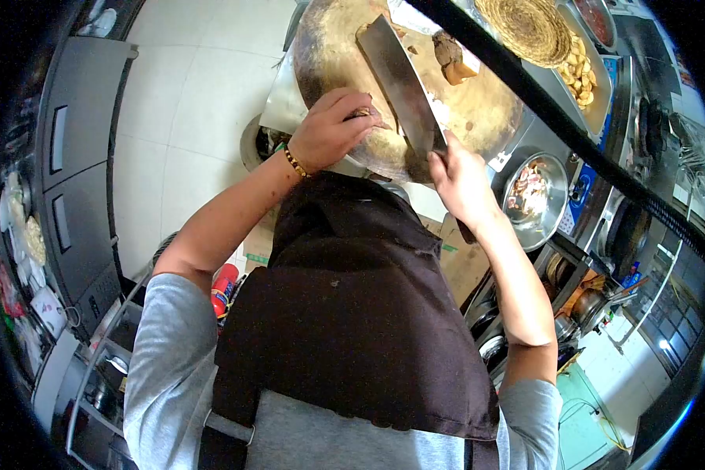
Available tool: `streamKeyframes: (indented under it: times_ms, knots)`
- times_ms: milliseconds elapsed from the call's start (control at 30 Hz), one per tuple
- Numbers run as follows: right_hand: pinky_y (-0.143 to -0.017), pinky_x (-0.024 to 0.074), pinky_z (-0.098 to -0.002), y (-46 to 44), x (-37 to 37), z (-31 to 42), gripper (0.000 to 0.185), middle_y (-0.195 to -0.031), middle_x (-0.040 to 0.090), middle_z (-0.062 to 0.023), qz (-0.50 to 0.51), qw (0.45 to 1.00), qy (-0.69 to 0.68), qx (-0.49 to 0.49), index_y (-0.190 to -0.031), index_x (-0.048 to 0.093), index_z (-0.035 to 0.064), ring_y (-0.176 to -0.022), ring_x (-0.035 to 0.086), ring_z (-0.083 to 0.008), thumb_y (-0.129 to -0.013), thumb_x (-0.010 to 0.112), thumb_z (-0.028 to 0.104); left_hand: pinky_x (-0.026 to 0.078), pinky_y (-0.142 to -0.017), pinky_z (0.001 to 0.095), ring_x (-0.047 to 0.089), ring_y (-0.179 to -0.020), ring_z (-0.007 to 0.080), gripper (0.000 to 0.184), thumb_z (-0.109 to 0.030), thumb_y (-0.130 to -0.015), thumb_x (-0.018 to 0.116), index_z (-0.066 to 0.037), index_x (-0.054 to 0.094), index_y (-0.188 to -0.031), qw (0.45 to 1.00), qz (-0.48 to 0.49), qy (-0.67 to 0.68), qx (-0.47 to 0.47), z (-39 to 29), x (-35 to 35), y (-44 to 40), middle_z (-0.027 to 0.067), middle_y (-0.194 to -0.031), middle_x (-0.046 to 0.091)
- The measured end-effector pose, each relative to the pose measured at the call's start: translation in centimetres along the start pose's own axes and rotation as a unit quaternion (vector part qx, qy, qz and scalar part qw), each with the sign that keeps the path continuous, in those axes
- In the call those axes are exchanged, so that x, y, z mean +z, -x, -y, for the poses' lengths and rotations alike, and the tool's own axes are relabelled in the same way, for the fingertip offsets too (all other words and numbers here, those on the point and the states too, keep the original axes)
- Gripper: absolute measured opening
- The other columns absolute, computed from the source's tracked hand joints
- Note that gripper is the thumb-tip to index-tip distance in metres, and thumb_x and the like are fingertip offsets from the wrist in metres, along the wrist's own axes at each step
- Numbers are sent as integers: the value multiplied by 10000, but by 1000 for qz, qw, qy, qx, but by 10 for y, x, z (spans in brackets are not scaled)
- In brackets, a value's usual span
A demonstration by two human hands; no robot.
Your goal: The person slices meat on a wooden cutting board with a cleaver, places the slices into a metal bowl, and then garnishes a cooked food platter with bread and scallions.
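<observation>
A round wooden chopping block (489,117) lies in front of me. My right hand (464,182) is wrapped round the handle of a cleaver (403,82), whose broad blade lies across the block, pointing away to the upper left. Left of the blade, my left hand (338,129) has its fingers curled over a small dark piece of meat (377,123), mostly hidden under them. Beyond the blade sits a larger chunk of meat (454,61) with a dark side and a pale side. Small scraps lie around the blade.
A metal bowl (556,196) with sliced meat stands right of the block. Farther up are a woven round mat (529,30) and a tray (601,94) of yellowish pieces. A black cable (552,110) crosses the upper right. Grey cabinets (78,110) line the left.
</observation>
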State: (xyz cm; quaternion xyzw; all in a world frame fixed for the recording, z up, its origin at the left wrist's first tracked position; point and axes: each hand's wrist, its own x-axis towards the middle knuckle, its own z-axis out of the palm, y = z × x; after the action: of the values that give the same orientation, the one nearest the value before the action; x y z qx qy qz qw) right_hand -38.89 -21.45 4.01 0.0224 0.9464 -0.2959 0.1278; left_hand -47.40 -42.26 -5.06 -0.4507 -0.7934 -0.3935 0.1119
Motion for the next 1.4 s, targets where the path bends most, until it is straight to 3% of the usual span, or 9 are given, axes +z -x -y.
streamKeyframes:
  times_ms: [133,300,600,767,800,833,900,1033,1400]
  knots:
    - [-604,468,-384,17,-34,26,176,-677,567,-239,110,993,-3,32,-980,460,-30,-691,607,-379,-840,514,61,451,-802,345,517,-934,259,187,-62,-692,659,-66,609,-872,1000,-6,7,-3,5,4,-4,68,-963,533]
    - [-631,467,-410,22,-35,25,175,-683,559,-253,114,991,-36,58,-984,455,-25,-745,604,-394,-835,503,54,457,-778,341,527,-892,259,165,-68,-702,662,-61,610,-858,1000,-13,27,1,7,6,-6,64,-936,536]
    - [-637,464,-468,-17,1,20,208,-700,542,-305,56,997,3,-55,-1010,459,-32,-752,572,-443,-823,495,52,469,-761,333,535,-880,251,150,-77,-703,666,-47,606,-837,1000,5,5,0,7,5,-3,58,-907,565]
    - [-630,476,-456,6,-6,23,301,-689,552,-294,80,996,-42,10,-1109,438,-18,-744,585,-433,-824,499,56,470,-769,331,542,-888,247,152,-78,-693,671,-30,605,-821,998,14,55,-10,8,5,0,61,-921,579]
    - [-643,473,-462,8,-10,23,370,-698,556,-293,134,986,-51,79,-1176,407,-3,-757,583,-433,-823,500,53,470,-775,334,543,-899,247,148,-78,-692,670,-28,606,-816,997,16,73,-12,9,4,0,63,-917,583]
    - [-643,473,-462,7,-8,24,370,-698,556,-293,142,985,-51,82,-1176,407,-3,-757,583,-433,-823,500,53,470,-775,334,543,-899,247,148,-78,-692,670,-28,606,-816,997,18,76,-20,7,5,2,63,-917,583]
    - [-648,469,-468,-6,-1,27,396,-724,560,-297,136,988,-17,75,-1199,392,4,-774,580,-432,-822,502,50,469,-780,338,543,-903,247,153,-75,-696,666,-27,608,-829,997,28,58,-32,9,5,1,67,-916,582]
    - [-660,465,-474,-22,26,15,373,-723,568,-285,28,999,-8,-46,-1175,410,-4,-769,584,-429,-821,511,55,469,-783,339,544,-902,250,166,-76,-691,669,-27,611,-838,998,23,52,-3,10,5,-3,70,-915,582]
    - [-632,466,-428,-3,-6,11,243,-695,560,-260,8,1000,-8,-19,-1045,461,-23,-739,592,-409,-816,514,42,452,-812,354,521,-929,274,172,-91,-692,681,-46,599,-836,999,-15,35,-18,4,6,5,78,-947,538]
